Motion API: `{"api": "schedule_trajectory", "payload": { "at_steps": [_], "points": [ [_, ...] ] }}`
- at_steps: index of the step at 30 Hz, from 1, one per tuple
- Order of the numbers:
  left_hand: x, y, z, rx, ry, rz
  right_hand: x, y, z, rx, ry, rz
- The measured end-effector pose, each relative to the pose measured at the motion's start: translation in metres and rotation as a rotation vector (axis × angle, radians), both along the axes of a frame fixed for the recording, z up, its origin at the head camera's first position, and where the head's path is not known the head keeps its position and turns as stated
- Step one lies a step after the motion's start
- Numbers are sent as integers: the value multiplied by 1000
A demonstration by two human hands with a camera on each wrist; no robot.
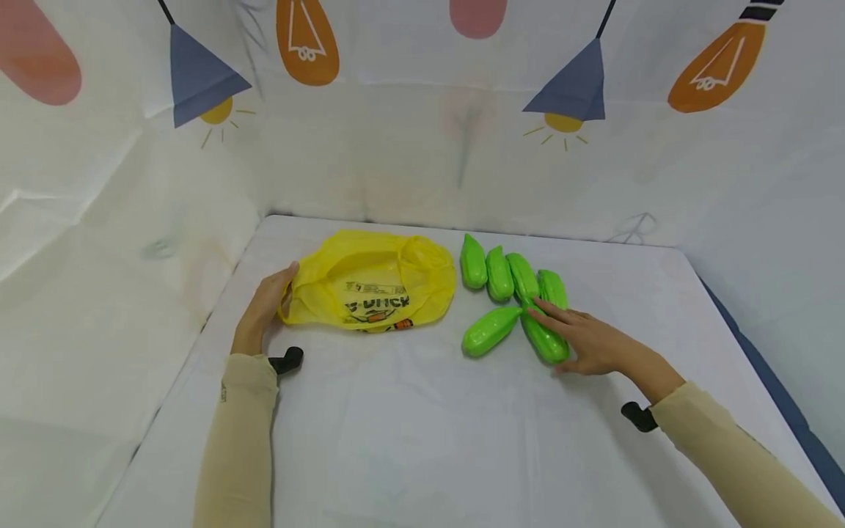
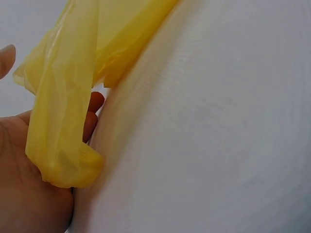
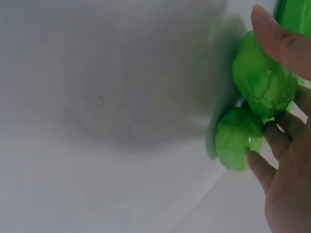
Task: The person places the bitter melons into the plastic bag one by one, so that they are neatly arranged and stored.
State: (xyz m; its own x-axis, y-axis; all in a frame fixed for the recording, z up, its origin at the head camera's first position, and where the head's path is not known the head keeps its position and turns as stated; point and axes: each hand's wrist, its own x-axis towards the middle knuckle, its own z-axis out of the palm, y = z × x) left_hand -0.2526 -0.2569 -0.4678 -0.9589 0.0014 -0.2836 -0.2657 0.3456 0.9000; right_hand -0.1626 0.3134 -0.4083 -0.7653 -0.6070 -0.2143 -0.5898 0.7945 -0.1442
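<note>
A yellow plastic bag (image 1: 396, 282) with dark printing lies crumpled on the table. My left hand (image 1: 265, 304) is at its left end. In the left wrist view, a loop of the bag (image 2: 63, 107) hangs over the palm (image 2: 29, 179); the fingers are behind the plastic and the thumb stands apart. Several glossy green toy vegetables (image 1: 488, 331), shaped like plump cucumbers, lie right of the bag. My right hand (image 1: 587, 341) reaches over the nearest right vegetable (image 1: 544, 339) with spread fingers. In the right wrist view, thumb and fingers lie on different sides of a green vegetable (image 3: 267, 82), not closed round it.
The items lie on a white-covered table (image 1: 422, 440). A pale curtain (image 1: 409, 161) printed with lamps and bulbs hangs behind it and along the sides. Black wrist mounts (image 1: 287, 361) stick out from both sleeves.
</note>
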Motion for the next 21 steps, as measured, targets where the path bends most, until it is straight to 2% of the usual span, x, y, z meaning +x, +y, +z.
{"api": "schedule_trajectory", "payload": {
  "at_steps": [3,8,15,21],
  "points": [
    [2,0,-1,3,-11,-15,-1,-2,0,-7,-8,-12],
    [4,-3,-2,-25,17,-24,0,-3,-3,-22,-7,-25],
    [1,-2,-2,-3,46,-23,4,-1,-4,-47,24,-27],
    [-1,1,-2,-16,11,-5,6,-4,-1,-33,52,-15]
  ]
}}
